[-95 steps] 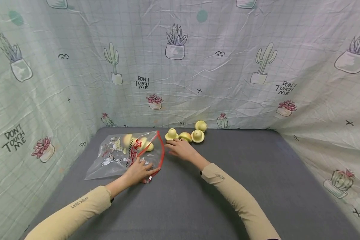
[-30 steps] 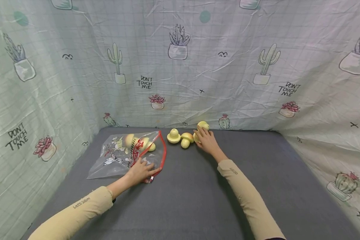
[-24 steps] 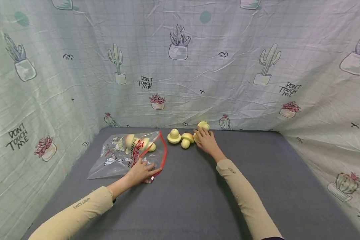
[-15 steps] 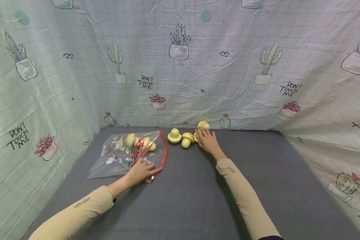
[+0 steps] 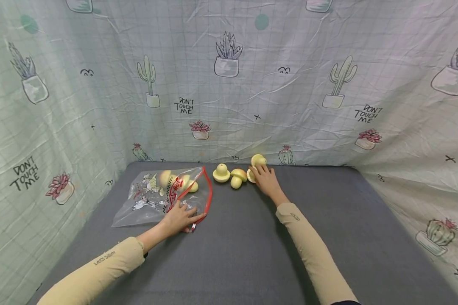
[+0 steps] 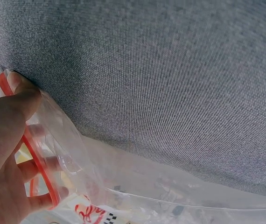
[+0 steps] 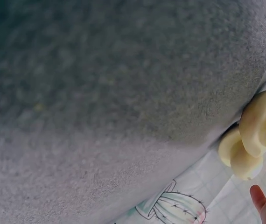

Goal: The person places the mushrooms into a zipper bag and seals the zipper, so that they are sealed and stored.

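Observation:
My left hand (image 5: 178, 218) grips the red zip edge of a clear printed zip bag (image 5: 127, 218). In the left wrist view, the thumb is on one side of the red zip strip (image 6: 36, 156) and the fingers are behind the film. Pale yellow toy mushrooms (image 5: 164, 178) show through the bag. At the table's back, my right hand (image 5: 267, 182) holds a toy mushroom (image 5: 251, 175) under its curved fingers, which partly hide it. Another toy mushroom (image 5: 258, 160) lies right behind. In the right wrist view, two fingers stick out beside the near mushroom (image 7: 256, 123).
Left of my right hand, one toy mushroom (image 5: 221, 173) stands cap down and another with an orange-tinged cap (image 5: 238, 173) lies tipped over. The dark grey table (image 5: 229, 262) meets a hanging cactus-print cloth (image 5: 305, 127) along its back and sides.
My right hand moved right, from the tipped mushroom to the one farther right, then barely shifted. The orange-tinged mushroom now shows its stem toward me. My left hand kept its hold on the bag.

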`<state>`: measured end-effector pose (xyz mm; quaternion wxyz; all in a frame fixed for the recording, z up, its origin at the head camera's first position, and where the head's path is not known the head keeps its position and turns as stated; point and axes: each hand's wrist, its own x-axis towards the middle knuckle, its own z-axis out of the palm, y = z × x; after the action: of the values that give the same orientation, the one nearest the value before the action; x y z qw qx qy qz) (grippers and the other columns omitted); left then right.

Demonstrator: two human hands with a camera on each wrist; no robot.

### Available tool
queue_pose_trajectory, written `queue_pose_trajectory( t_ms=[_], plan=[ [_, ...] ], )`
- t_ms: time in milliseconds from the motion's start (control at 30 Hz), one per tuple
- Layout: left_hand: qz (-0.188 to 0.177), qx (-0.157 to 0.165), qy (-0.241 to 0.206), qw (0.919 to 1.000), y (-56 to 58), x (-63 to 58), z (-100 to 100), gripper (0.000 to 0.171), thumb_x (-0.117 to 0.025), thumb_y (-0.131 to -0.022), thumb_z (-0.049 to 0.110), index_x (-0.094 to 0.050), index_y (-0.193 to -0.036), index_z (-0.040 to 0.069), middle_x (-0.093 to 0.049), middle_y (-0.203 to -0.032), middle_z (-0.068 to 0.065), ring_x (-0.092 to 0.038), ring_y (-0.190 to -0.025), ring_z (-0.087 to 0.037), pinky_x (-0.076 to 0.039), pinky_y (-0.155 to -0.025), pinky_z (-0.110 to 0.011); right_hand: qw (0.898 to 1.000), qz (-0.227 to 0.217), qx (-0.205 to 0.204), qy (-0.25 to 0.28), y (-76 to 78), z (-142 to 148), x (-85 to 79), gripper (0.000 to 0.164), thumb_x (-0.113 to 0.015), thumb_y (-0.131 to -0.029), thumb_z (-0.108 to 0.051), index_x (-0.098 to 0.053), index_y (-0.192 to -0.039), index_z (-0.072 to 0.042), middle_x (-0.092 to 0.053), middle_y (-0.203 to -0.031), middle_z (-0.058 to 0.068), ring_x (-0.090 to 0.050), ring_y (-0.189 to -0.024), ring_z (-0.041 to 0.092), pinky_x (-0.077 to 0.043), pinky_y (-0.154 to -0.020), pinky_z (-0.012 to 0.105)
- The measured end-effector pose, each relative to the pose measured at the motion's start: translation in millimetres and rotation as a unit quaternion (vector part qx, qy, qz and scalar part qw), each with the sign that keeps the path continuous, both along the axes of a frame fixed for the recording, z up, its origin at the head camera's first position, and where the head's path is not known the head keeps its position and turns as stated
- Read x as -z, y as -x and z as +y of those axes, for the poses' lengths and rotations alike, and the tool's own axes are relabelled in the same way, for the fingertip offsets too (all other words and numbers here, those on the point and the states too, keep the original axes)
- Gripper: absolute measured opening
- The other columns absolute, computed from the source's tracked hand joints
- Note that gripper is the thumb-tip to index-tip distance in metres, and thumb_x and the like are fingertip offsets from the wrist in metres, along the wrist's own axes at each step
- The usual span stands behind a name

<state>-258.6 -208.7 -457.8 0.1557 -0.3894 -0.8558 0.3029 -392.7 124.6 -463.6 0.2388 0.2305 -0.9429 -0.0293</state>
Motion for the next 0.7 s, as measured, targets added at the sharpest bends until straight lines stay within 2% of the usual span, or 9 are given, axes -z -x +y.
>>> queue_pose_trajectory(
  t_ms=[400,700],
  plan=[
    [-0.005,-0.001,-0.002,1.0000,-2.3,-3.2,1.7,0.066,-0.051,-0.069,0.055,-0.042,-0.131,0.034,-0.056,-0.119,0.004,-0.057,-0.091,-0.022,-0.042,-0.080,-0.044,0.999,0.027,-0.008,-0.042,-2.2,6.2,0.2,0.039,-0.056,-0.086,-0.023,-0.047,-0.123,-0.014,-0.046,-0.122,0.008,-0.042,-0.111,0.026,-0.039,-0.079,0.044],
    [-0.006,0.003,-0.008,0.9999,-2.4,-3.2,1.1,0.066,-0.051,-0.069,0.055,-0.042,-0.131,0.034,-0.057,-0.119,0.004,-0.058,-0.090,-0.022,-0.042,-0.079,-0.044,0.997,0.051,-0.015,-0.059,-4.5,9.4,-3.2,0.041,-0.063,-0.082,-0.023,-0.049,-0.119,-0.011,-0.047,-0.119,0.009,-0.044,-0.108,0.027,-0.040,-0.079,0.043]
  ],
)
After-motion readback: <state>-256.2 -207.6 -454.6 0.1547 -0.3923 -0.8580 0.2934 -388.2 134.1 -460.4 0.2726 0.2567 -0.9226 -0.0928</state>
